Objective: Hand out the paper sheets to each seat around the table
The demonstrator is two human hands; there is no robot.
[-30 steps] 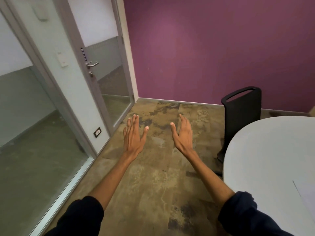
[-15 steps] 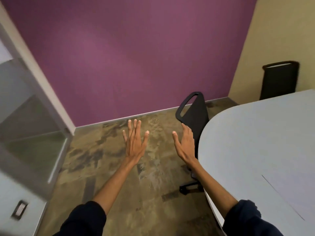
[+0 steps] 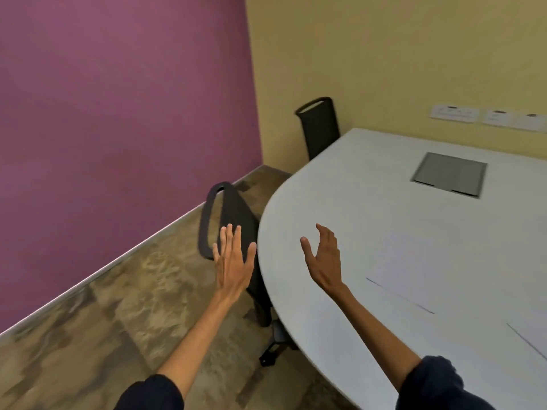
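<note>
I am holding both hands, left hand and right hand, empty and spread; sheets are lying lower right on the counter, seats unserved.

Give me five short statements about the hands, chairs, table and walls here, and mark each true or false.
1. Both hands are empty and open. True: left hand, right hand.
2. Three chairs are visible. False: two, the near chair and the far chair.
3. A grey panel is set into the table. True.
4. Both walls are purple. False: one is yellow.
5. The right hand is over the table. True.
</note>
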